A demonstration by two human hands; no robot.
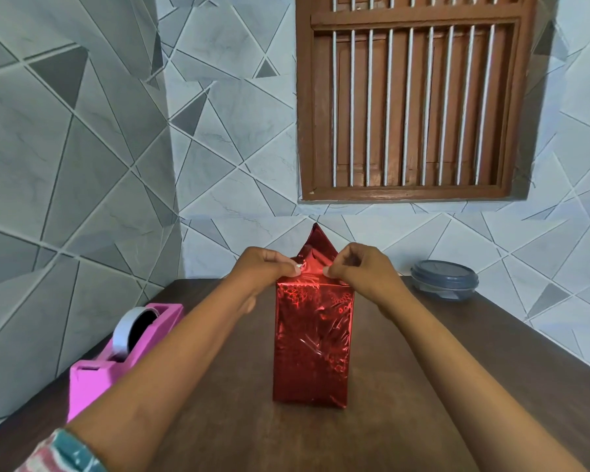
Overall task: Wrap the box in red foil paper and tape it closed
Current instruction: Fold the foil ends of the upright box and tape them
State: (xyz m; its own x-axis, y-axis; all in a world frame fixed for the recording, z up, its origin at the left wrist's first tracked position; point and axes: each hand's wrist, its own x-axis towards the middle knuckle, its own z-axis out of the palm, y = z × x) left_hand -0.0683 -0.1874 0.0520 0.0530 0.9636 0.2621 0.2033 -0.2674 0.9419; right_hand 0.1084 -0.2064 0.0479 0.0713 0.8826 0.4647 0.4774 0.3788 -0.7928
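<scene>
Grey geometric wall tiles (82,148) and a shuttered wooden window (413,97) back a dark wooden table (423,386), where a box (312,335) wrapped in red foil paper (307,376) stands upright at centre. Left hand (266,267) and right hand (358,267), fingers curled, each pinch the foil at the box's top edge, with a pointed flap (317,241) rising behind. A pink tape dispenser (123,356) sits at the box's 8 o'clock and a lidded grey container (444,279) at 2 o'clock.
</scene>
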